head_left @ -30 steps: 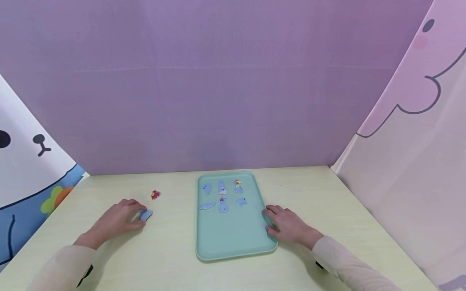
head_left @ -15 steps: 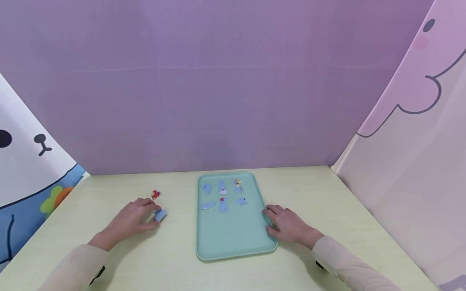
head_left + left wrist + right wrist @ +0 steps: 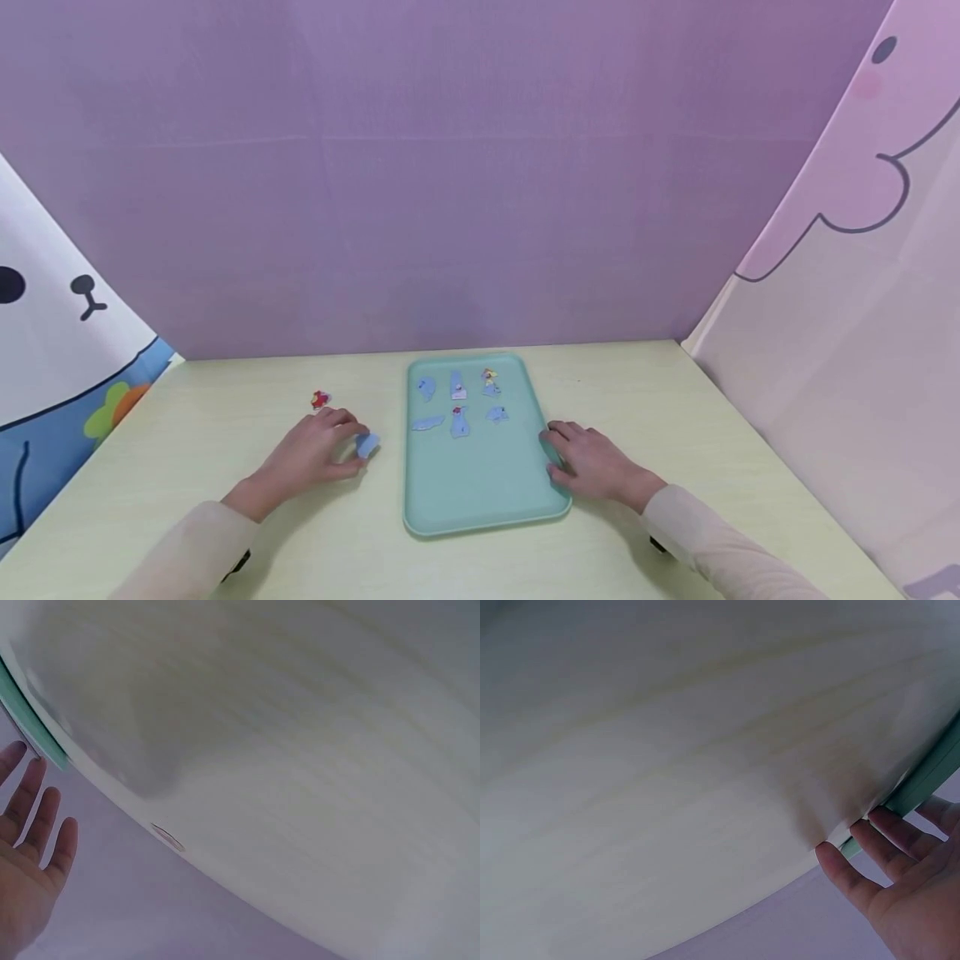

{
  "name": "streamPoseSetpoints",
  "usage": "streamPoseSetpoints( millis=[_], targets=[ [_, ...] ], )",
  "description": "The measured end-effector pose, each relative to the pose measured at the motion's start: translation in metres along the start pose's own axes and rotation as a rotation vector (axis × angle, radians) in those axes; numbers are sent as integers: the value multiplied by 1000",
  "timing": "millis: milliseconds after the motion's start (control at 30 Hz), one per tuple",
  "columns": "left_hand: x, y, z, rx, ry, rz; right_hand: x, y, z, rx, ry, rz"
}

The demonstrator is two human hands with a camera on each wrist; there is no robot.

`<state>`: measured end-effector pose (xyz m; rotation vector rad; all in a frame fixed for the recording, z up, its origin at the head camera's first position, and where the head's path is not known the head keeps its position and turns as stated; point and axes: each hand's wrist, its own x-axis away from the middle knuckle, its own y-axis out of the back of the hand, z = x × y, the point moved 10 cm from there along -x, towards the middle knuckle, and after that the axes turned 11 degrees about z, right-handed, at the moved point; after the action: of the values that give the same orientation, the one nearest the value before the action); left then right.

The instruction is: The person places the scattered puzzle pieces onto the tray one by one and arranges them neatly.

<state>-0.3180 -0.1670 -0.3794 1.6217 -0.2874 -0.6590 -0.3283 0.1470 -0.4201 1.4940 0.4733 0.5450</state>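
In the head view, my left hand (image 3: 313, 451) pinches a small light-blue flat piece (image 3: 367, 444) between thumb and fingers, just left of the green tray (image 3: 480, 523). What is printed on this piece cannot be made out. My right hand (image 3: 596, 467) rests at the tray's right rim, thumb and fingertips touching it. In the right wrist view, the fingers (image 3: 889, 859) of that hand lie fairly straight against the tray's edge. Several irregular light-blue cut-out pieces (image 3: 460, 422) with small coloured prints lie in two rows in the tray's far half.
A small red cut-out piece (image 3: 320, 399) lies on the pale wooden table (image 3: 352, 542), beyond the left hand. A purple cloth (image 3: 480, 183) stands behind the table's far edge. Printed cartoon cloths (image 3: 847, 333) flank both sides.
My left hand has moved right, bringing the light-blue piece from near the red piece to beside the tray. The right hand and the tray have stayed in place.
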Motion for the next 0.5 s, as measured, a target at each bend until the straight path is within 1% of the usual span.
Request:
streamPoseSetpoints(
  millis=[300, 500],
  targets=[
    [-11, -3, -28, -3, -25, -16, 0, 0, 0, -13, -2, 2],
    [-17, -4, -42, 3, -22, -4, 0, 0, 0, -19, -5, 3]
  ],
)
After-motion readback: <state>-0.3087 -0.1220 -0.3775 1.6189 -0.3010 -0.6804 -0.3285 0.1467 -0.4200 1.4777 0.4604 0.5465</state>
